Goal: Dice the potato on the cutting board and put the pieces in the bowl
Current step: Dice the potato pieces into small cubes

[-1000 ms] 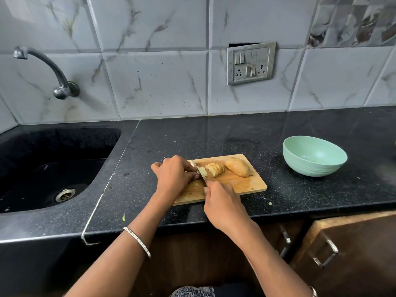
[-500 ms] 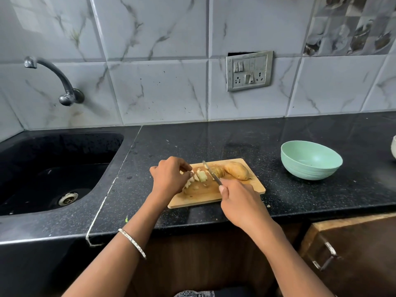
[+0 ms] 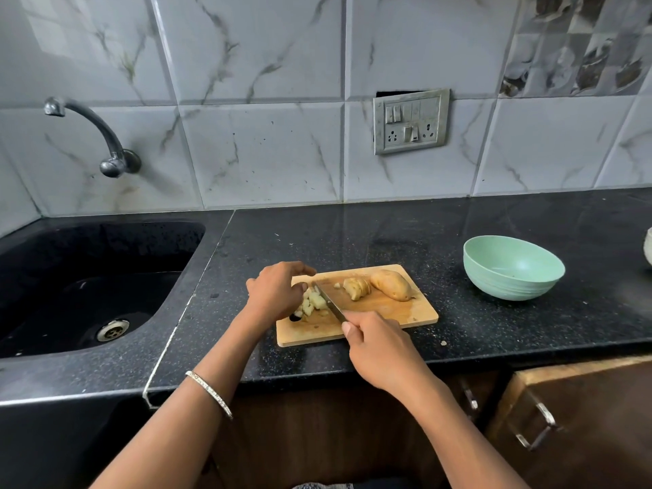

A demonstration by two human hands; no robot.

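Rectangular wooden cutting board (image 3: 405, 314): right hand (image 3: 381, 351) grips steel knife (image 3: 330, 301); left hand (image 3: 275, 292), fingers curled, holds pale diced potato pieces (image 3: 315, 301). Mint-green round bowl (image 3: 508, 287) right of board.

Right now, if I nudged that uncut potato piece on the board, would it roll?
Probably a little: the uncut potato piece looks rounded and tapered, so it may rock or roll on the cutting board. It looks solid, likely stiff and heavy for its size. Damp-looking patches nearby suggest it could be slippery.
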